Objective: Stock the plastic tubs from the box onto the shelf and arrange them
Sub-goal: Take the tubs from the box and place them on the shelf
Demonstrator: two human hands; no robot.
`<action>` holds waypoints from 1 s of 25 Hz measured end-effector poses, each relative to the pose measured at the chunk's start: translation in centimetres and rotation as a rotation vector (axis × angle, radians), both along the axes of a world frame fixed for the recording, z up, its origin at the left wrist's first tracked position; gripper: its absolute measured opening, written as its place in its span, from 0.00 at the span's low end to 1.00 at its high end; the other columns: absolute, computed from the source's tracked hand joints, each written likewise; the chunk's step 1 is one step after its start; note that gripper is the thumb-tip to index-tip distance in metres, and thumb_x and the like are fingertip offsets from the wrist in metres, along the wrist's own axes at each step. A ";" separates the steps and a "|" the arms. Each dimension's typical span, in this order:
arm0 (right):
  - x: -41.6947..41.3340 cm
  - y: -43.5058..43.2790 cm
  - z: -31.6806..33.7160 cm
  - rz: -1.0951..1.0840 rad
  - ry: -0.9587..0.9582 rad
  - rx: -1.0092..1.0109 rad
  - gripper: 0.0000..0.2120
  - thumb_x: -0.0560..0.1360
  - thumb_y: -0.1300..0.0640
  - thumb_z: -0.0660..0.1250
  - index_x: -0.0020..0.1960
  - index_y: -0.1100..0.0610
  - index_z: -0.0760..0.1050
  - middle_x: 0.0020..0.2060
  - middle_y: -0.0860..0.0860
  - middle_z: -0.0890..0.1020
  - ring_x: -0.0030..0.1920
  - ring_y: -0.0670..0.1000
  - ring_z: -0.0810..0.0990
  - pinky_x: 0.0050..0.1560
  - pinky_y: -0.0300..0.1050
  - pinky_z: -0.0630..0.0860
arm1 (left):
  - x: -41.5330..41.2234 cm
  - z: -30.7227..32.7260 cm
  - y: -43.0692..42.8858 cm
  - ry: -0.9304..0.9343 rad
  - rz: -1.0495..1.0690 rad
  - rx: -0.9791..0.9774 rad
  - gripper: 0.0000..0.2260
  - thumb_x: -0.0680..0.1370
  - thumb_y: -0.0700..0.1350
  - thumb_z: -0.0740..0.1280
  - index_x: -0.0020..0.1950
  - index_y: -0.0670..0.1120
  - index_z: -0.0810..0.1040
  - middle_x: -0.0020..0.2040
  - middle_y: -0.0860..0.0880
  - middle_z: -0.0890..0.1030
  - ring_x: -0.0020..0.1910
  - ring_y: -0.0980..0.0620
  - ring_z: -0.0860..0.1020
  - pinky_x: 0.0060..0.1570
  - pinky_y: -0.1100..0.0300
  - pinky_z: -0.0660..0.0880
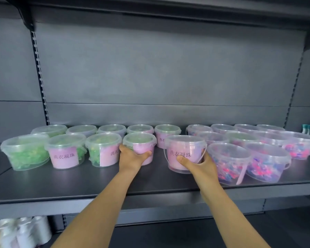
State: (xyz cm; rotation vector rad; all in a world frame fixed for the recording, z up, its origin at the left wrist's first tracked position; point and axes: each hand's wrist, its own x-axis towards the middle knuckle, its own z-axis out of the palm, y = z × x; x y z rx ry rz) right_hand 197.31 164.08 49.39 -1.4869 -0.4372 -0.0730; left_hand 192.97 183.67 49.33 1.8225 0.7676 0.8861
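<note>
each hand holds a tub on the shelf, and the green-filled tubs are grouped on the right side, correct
No: the head view shows the green-filled tubs on the left side of the shelf. The left hand and right hand each hold a tub.

We see our left forearm [107, 203] and right forearm [220, 203] bare along all their visible length; left grip [131, 159] and right grip [200, 164] bare too, right thumbnail [179, 158] short and plain.
</note>
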 end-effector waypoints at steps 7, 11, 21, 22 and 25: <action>2.3 0.0 -0.7 0.155 0.008 0.036 0.26 0.63 0.56 0.78 0.58 0.49 0.73 0.48 0.42 0.80 0.47 0.39 0.78 0.42 0.33 0.72 | 0.4 -0.5 1.0 0.247 0.008 0.115 0.37 0.68 0.57 0.73 0.69 0.39 0.66 0.63 0.43 0.76 0.62 0.43 0.74 0.59 0.56 0.72; 1.6 -0.6 -0.5 0.278 0.069 0.084 0.24 0.64 0.57 0.78 0.57 0.52 0.75 0.48 0.44 0.82 0.47 0.40 0.80 0.39 0.31 0.73 | -2.7 -0.2 -0.4 0.307 0.004 0.145 0.12 0.76 0.50 0.67 0.49 0.40 0.75 0.45 0.45 0.78 0.49 0.45 0.75 0.43 0.61 0.69; -9.8 -9.0 0.0 0.443 0.128 0.195 0.17 0.65 0.56 0.76 0.52 0.51 0.77 0.48 0.47 0.84 0.48 0.43 0.82 0.45 0.33 0.74 | -16.7 0.1 -15.2 -0.110 -0.442 -0.235 0.16 0.78 0.51 0.62 0.65 0.47 0.70 0.60 0.49 0.77 0.56 0.55 0.78 0.53 0.61 0.76; -11.3 -10.5 -0.2 0.450 0.129 0.211 0.20 0.63 0.55 0.78 0.52 0.52 0.77 0.48 0.47 0.84 0.49 0.44 0.82 0.47 0.34 0.74 | -17.9 -0.1 -16.9 -0.118 -0.480 -0.247 0.17 0.78 0.51 0.62 0.65 0.48 0.70 0.60 0.50 0.77 0.57 0.56 0.78 0.55 0.61 0.75; -15.1 -15.3 -0.7 0.441 0.134 0.213 0.24 0.59 0.52 0.76 0.53 0.52 0.77 0.50 0.48 0.84 0.52 0.46 0.82 0.51 0.37 0.74 | -21.3 -0.6 -22.2 -0.101 -0.582 -0.252 0.13 0.77 0.52 0.62 0.61 0.51 0.72 0.57 0.52 0.79 0.56 0.60 0.78 0.57 0.62 0.74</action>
